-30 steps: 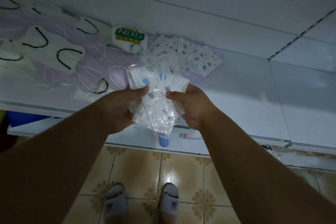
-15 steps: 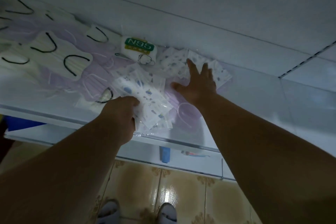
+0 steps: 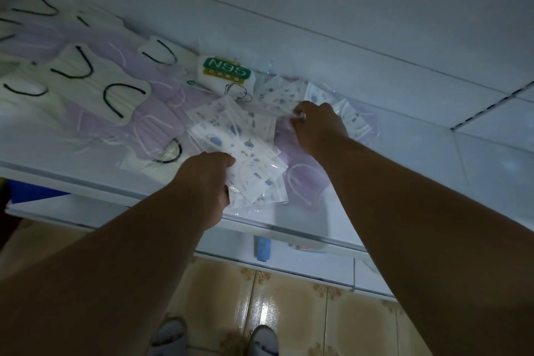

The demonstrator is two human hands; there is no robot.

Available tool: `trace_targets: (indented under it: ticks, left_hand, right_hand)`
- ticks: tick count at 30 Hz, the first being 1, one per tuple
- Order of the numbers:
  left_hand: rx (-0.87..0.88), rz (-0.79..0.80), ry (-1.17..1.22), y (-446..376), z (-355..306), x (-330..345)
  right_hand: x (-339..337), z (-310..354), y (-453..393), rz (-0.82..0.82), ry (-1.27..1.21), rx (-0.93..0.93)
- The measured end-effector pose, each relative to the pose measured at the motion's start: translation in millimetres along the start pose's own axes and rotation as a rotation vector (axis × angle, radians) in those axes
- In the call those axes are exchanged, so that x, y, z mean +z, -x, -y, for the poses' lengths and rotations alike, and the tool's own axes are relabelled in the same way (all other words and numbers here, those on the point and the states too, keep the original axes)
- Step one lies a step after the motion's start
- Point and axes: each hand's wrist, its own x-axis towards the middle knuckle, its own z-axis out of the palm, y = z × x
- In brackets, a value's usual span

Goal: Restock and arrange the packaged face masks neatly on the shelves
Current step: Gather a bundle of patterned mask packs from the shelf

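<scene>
White shelf (image 3: 404,211) | left hand (image 3: 202,182) gripping printed mask packs (image 3: 245,153), now lowered onto shelf | right hand (image 3: 315,127), flat before, pinching rear pack (image 3: 277,95), straightening row.

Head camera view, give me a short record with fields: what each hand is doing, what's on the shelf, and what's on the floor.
left hand: left hand grips a stack of clear-wrapped white masks with blue print at the shelf's front edge
right hand: right hand pinches a clear-wrapped printed mask at the back of the shelf
shelf: white shelf
other stock: white N95 pack with green label; white masks with black ear loops; lilac masks
floor: tan patterned tiles; pale slippers
</scene>
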Motion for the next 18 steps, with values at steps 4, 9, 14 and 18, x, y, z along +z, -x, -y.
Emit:
trace_targets:
  ticks: [4, 9, 14, 18]
  left_hand:
    - [0.036, 0.042, -0.036, 2, 5, -3]
    - [0.035, 0.082, -0.155, 6, 8, -10]
    - [0.000, 0.121, -0.225, 17, 8, -9]
    - [-0.016, 0.163, -0.203, 24, 6, -9]
  right_hand:
    - [-4, -8, 10, -0.080, -0.013, -0.047]
    - [-10, -15, 29, -0.155, 0.049, -0.056]
    - [-25, -17, 41, -0.254, -0.225, 0.090]
    - [-35, -19, 53, -0.379, -0.377, 0.173]
